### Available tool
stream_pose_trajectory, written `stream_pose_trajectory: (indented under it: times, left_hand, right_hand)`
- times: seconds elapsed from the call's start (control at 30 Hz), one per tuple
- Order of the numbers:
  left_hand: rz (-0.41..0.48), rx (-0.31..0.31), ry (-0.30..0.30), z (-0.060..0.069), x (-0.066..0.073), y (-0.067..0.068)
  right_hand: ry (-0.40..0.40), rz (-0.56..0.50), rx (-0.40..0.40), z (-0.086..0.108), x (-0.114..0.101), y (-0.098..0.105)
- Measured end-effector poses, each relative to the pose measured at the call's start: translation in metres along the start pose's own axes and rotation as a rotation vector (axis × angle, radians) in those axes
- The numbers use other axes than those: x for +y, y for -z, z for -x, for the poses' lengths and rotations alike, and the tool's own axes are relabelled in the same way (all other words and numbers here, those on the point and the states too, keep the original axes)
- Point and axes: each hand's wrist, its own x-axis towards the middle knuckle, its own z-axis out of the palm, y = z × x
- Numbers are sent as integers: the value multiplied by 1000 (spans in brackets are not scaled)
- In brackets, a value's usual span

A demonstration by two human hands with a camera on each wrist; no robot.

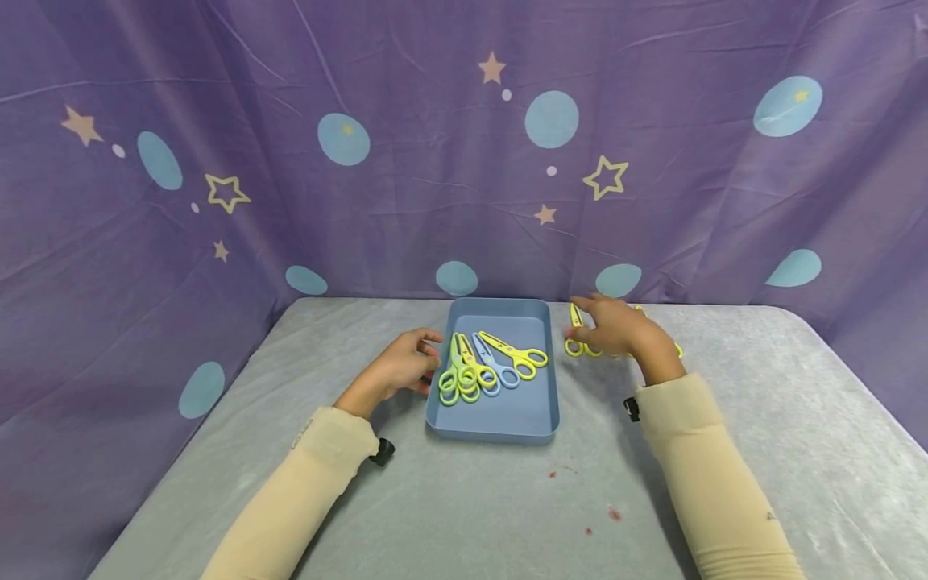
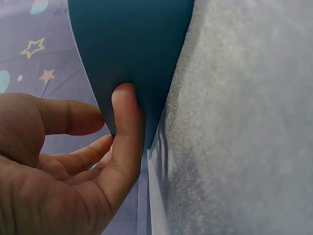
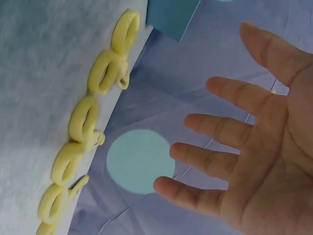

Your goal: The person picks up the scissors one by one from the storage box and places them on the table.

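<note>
Blue rectangular plastic tray (image 1: pixel 486 419) on grey cloth-covered worktop (image 1: pixel 464 515): overlapping yellow, green and blue scissors (image 1: pixel 499 368) inside, exact count uncertain. Left hand (image 1: pixel 403 361): fingers loosely curved, touching tray's outer wall. Right hand (image 1: pixel 619 329): fingers spread, empty, near yellow-handled scissors (image 1: pixel 577 319) outside.

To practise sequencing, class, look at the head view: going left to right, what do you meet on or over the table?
Left sleeve, left hand, blue tray, right hand, right sleeve. The scissors overlap the tray or right hand, so they are left out.
</note>
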Motion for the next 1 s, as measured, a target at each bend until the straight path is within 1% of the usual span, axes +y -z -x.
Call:
stream_pose_trajectory:
  times: [0.1, 0.3, 0.47, 1.0]
  left_hand:
    - [0, 1, -3, 0, 0, 0]
    - [2, -4, 3, 1, 1, 0]
    - [6, -12, 1, 1, 1, -1]
    - [12, -21, -3, 1, 0, 0]
  right_hand:
    - [9, 20, 1, -2, -8, -3]
    - [-29, 46, -29, -7, -22, -10]
    - [-39, 52, -37, -9, -31, -16]
    - [35, 93, -39, -11, -60, -35]
